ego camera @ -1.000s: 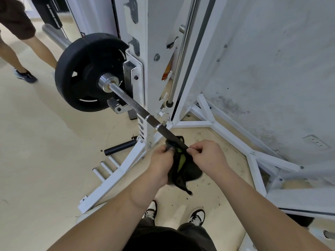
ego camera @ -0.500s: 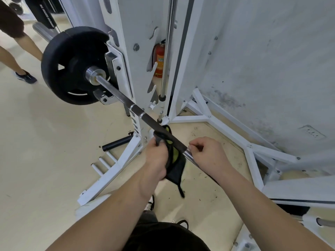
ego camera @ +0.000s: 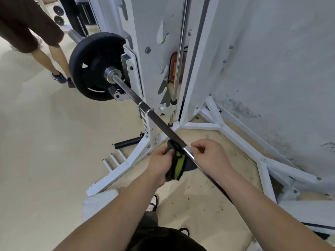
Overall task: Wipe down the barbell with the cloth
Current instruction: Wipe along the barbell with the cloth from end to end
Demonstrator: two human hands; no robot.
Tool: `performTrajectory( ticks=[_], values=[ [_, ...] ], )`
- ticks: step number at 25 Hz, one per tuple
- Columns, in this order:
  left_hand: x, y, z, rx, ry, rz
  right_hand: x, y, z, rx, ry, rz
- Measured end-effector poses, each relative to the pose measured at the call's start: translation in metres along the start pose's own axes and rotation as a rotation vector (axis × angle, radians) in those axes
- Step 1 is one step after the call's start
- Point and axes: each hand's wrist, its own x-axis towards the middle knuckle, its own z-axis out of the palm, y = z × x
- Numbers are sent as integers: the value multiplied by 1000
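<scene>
The steel barbell (ego camera: pixel 145 110) runs from a black weight plate (ego camera: pixel 90 66) at upper left down toward me, resting in the white rack. A black and lime-green cloth (ego camera: pixel 176 165) hangs over and under the bar. My left hand (ego camera: pixel 160 163) grips the cloth just left of the bar, its top edge pinched against the shaft. My right hand (ego camera: pixel 208 157) sits on the bar's right side, fingers curled and pinching something at the bar, likely the cloth's other end; that part is hidden. The bar's near length passes under my right forearm.
The white rack upright (ego camera: pixel 145 42) and its angled floor braces (ego camera: pixel 235 134) surround the bar. A chrome guide rod (ego camera: pixel 179 51) stands behind. Short pegs and a black roller (ego camera: pixel 126 143) lie low on the left. Another person's legs (ego camera: pixel 52 58) stand at upper left. A grey wall is on the right.
Both hands and the cloth have shifted along the bar toward me, away from the plate, leaving more bare shaft in sight. The cloth now hangs mostly under my left hand. The camera view moved too.
</scene>
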Motion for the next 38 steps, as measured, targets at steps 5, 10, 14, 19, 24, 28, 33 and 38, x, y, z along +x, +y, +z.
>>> performTrajectory(
  ticks=[5,10,14,19,24,28,33,38],
  values=[
    [6,68,-16,461,290,653,11,-4,2,94,-7,-19],
    [54,41,4,1462,51,1000,27,-8,3,117,21,57],
    [87,71,-26,1552,0,1166,58,-20,12,104,45,103],
    [139,153,-63,1413,319,963,108,-64,47,89,52,130],
    [126,133,-77,1379,62,1128,138,-94,76,30,75,170],
    [171,181,-106,1311,44,1050,150,-112,88,6,36,174],
    [185,173,-123,1186,179,1066,164,-132,98,37,-39,153],
    [197,190,-137,1276,-52,1169,178,-143,112,-70,-103,114]
  ],
)
